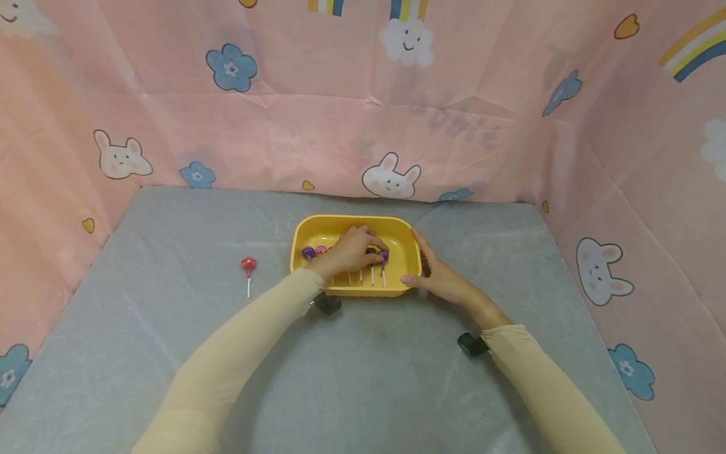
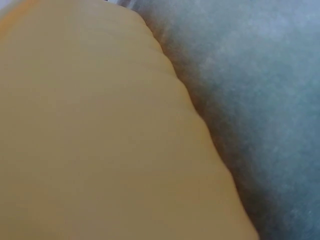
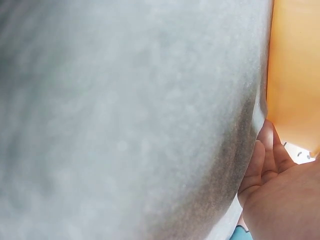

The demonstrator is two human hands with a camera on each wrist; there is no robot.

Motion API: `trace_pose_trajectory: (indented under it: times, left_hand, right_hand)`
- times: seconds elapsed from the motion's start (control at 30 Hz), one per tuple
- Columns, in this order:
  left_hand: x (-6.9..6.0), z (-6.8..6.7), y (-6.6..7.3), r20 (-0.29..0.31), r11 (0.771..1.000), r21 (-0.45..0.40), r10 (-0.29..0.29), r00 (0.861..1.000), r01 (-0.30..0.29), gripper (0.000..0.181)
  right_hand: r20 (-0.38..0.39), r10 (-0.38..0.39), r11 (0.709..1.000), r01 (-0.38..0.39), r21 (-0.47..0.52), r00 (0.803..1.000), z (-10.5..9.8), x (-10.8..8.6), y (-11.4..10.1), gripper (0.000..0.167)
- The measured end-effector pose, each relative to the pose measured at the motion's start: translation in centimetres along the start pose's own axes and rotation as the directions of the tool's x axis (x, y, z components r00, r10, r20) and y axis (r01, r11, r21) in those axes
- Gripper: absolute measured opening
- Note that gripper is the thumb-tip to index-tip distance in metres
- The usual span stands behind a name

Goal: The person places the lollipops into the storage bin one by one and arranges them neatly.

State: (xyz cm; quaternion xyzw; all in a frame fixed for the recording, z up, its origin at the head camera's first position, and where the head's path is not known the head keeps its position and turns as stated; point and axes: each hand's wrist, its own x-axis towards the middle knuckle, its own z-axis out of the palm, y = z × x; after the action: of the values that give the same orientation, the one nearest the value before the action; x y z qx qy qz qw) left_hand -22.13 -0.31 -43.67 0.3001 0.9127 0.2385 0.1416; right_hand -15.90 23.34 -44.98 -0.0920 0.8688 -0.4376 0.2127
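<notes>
In the head view a yellow plastic tray [image 1: 354,292] stands on the grey table, with several wrapped lollipops lying in a row inside. My left hand [image 1: 353,249] reaches over the row and hides its middle. Its thumb and forefinger pinch at the head of a purple lollipop [image 1: 384,256] at the row's right end. Another purple lollipop [image 1: 308,253] and a pink lollipop [image 1: 321,250] show left of the hand. My right hand [image 1: 445,277] grips the tray's right end, thumb over the rim and fingers along the outside. The left wrist view shows only sleeve and table.
A red lollipop [image 1: 248,265] lies on the grey table [image 1: 363,372], left of the tray, its stick toward me. Pink patterned cloth [image 1: 317,139] hangs behind the table and along both sides.
</notes>
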Motion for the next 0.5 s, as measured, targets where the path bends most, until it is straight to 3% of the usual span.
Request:
trace_pose_trajectory:
  times: [0.5]
  left_hand:
    - [-0.17,0.03,0.09,-0.012,0.999,-0.020,-0.038,0.999,0.038,0.036]
  right_hand:
    - [-0.007,-0.008,1.000,0.008,-0.004,1.000,0.03,0.01,0.04,0.102]
